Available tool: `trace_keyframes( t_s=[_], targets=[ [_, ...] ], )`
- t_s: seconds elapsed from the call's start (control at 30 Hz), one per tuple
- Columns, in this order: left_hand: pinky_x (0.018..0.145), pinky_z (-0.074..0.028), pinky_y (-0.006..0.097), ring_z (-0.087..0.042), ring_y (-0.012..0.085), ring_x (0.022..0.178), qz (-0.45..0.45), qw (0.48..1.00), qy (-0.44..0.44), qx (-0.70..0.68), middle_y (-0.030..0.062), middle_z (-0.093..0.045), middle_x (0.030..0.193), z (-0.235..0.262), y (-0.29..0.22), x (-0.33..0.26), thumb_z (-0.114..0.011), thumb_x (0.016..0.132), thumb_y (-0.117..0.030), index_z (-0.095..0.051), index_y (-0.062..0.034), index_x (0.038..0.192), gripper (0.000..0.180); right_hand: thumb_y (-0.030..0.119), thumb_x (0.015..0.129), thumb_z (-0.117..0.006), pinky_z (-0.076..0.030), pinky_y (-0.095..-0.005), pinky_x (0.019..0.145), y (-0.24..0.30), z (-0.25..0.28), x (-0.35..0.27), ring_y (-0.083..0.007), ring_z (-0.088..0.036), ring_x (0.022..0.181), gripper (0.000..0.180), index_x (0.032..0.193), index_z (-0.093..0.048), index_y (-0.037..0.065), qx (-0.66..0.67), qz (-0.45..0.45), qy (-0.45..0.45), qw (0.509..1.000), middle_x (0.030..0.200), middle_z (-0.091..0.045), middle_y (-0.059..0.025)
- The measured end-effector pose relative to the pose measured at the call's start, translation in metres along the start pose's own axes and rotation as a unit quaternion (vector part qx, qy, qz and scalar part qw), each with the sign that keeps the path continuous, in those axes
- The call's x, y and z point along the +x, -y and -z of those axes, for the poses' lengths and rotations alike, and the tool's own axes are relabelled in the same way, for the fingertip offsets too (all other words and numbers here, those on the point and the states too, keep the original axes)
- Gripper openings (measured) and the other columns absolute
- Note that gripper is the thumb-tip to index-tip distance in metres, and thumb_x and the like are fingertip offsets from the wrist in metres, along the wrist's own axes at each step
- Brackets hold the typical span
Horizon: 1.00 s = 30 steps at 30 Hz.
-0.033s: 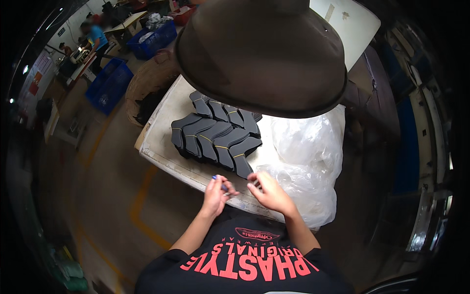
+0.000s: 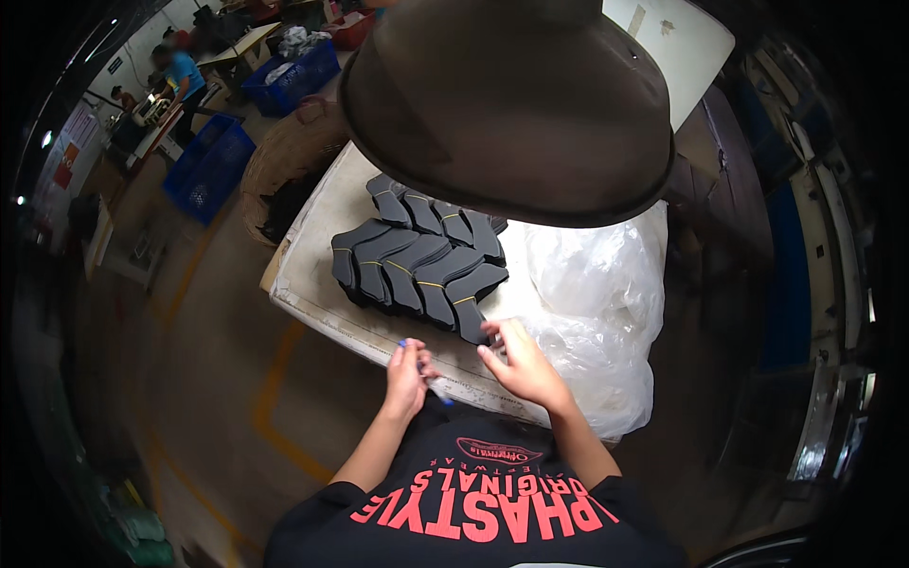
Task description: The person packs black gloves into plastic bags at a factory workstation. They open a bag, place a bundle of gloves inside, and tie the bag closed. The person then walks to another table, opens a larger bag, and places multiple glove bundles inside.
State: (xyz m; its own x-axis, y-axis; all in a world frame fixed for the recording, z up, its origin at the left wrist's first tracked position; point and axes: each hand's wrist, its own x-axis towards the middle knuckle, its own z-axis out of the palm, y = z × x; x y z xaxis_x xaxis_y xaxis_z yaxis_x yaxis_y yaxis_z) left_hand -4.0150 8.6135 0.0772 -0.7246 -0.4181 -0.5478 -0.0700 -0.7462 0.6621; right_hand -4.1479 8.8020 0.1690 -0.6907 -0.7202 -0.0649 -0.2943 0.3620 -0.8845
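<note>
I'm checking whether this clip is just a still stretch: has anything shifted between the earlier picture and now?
Nothing has visibly changed. The left hand holds a blue pen at the table's near edge, the right hand rests by the nearest dark cut piece of the fanned stack, beside the clear plastic bag.

Single head-worn fisheye view, looking steeply down from close range; the desk (image 2: 312, 284) lies toward 12 o'clock, the person's forearms enter from 6 o'clock, and the rim curves.
</note>
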Motion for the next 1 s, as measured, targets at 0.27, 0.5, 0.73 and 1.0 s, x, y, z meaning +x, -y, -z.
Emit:
trace_keyframes(
  t_s=[0.27,0.5,0.73,1.0],
  targets=[
    [0.089,-0.052,0.042,-0.057,0.0287,0.109,0.020,0.975,-0.102,0.197,0.0207,-0.048,0.140,0.072,0.022,0.071,-0.055,0.092,-0.004,-0.001,-0.0117,0.165,0.091,0.048,0.085,-0.080,-0.038,-0.0546,0.114,0.015,-0.058,0.084,-0.0556,-0.038,0.137,0.106,0.155,-0.021,-0.006,-0.189,-0.152,-0.177,0.954,0.147,-0.030,-0.0402],
    [0.105,-0.047,0.040,-0.058,0.0325,0.126,-0.055,0.951,-0.061,0.298,0.0257,-0.049,0.148,0.069,0.034,0.084,-0.061,0.087,-0.006,-0.038,0.0007,0.152,0.069,0.059,0.081,-0.080,-0.035,-0.0674,0.111,0.020,-0.069,0.092,-0.0567,-0.043,0.133,0.121,0.157,-0.013,-0.006,-0.238,-0.173,-0.174,0.940,0.145,-0.033,-0.0407],
    [0.100,-0.050,0.040,-0.065,0.0323,0.115,-0.093,0.885,0.042,0.454,0.0216,-0.067,0.121,0.081,0.047,0.099,-0.059,0.089,-0.006,-0.054,0.0013,0.136,0.048,0.069,0.080,-0.074,-0.042,-0.0728,0.101,0.037,-0.077,0.105,-0.0477,-0.055,0.122,0.130,0.165,0.000,0.004,-0.293,-0.223,-0.036,0.929,0.128,-0.051,-0.0347],
    [0.070,-0.050,0.028,-0.061,0.0124,0.090,0.012,0.923,0.109,0.369,0.0048,-0.066,0.117,0.067,0.015,0.101,-0.056,0.093,-0.009,-0.059,-0.0096,0.133,0.040,0.051,0.074,-0.083,-0.061,-0.0514,0.078,0.014,-0.051,0.094,-0.0456,-0.072,0.088,0.126,0.167,0.001,0.031,-0.226,-0.197,-0.060,0.952,0.105,-0.068,-0.0319]
  ],
)
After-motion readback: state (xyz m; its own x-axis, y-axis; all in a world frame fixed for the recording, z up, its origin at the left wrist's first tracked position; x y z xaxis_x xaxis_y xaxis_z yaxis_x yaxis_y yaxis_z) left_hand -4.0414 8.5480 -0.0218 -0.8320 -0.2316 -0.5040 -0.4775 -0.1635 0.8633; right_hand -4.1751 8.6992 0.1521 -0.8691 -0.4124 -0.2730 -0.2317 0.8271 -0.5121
